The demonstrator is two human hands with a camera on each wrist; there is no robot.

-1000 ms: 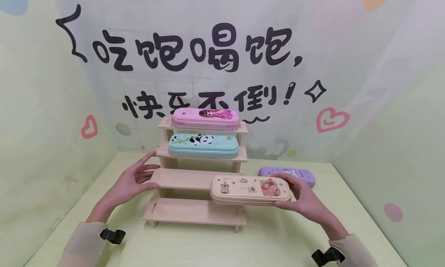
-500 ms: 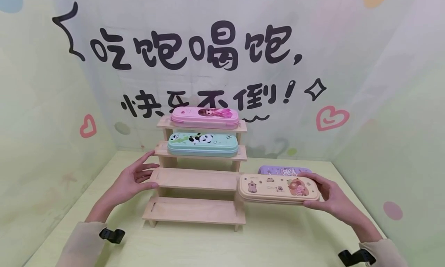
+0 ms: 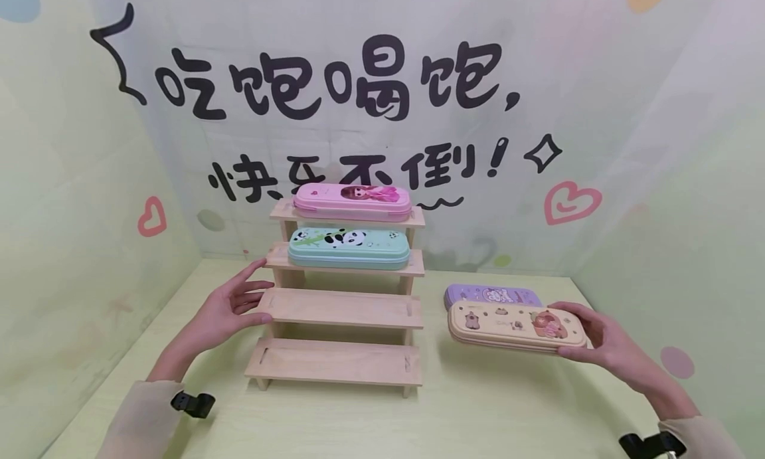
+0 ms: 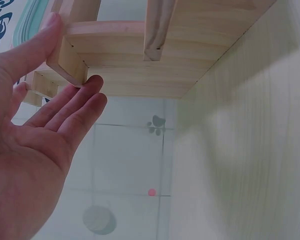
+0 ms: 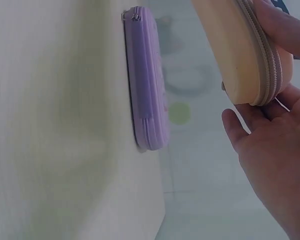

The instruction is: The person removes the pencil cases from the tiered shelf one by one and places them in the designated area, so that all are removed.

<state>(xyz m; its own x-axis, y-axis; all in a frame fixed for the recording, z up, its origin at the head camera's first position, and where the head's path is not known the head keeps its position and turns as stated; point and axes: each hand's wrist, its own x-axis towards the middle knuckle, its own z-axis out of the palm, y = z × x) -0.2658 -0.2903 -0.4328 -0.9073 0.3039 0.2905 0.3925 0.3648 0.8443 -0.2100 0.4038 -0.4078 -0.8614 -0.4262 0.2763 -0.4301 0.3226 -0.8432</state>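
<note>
My right hand grips the right end of a cream pencil case with cartoon pictures on its lid. The case hangs above the table to the right of the stand, and its zip shows in the right wrist view. My left hand touches the left side of the wooden stepped stand, thumb by the third tier and fingers extended. A pink pencil case lies on the top tier. Below it, on the second tier, lies a mint-green panda pencil case.
A purple pencil case lies on the table behind the cream one, partly covered by it in the head view. Printed cloth walls enclose the pale wooden table at the back and both sides.
My right hand has carried the cream pencil case rightwards, from in front of the stand to beside it. The left hand has stayed at the stand.
</note>
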